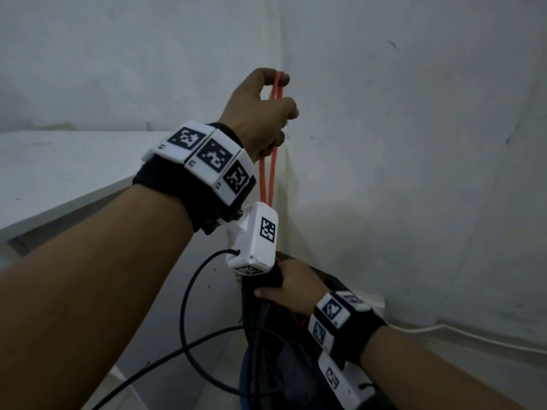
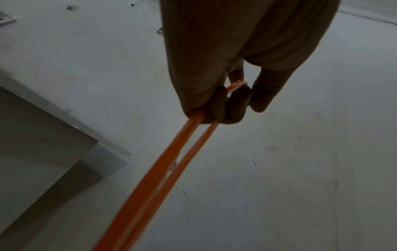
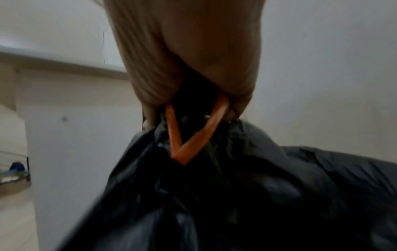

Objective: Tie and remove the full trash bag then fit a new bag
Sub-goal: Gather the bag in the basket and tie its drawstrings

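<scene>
A black trash bag (image 1: 284,362) sits low in a corner of white walls. Its orange drawstring (image 1: 268,173) runs taut up from the bag's mouth as two strands. My left hand (image 1: 266,113) is raised high and pinches the top of the drawstring loop; in the left wrist view the drawstring (image 2: 171,161) passes between my curled left fingers (image 2: 217,108). My right hand (image 1: 291,287) grips the gathered neck of the bag; in the right wrist view a second orange loop (image 3: 191,134) hangs from that hand over the bunched black bag (image 3: 257,195).
White walls (image 1: 414,143) meet in a corner right behind the bag. A white ledge or counter (image 1: 59,173) juts out on the left. A white cable (image 1: 458,332) runs along the floor at right. Black wrist-camera cords (image 1: 189,321) loop in front of the bag.
</scene>
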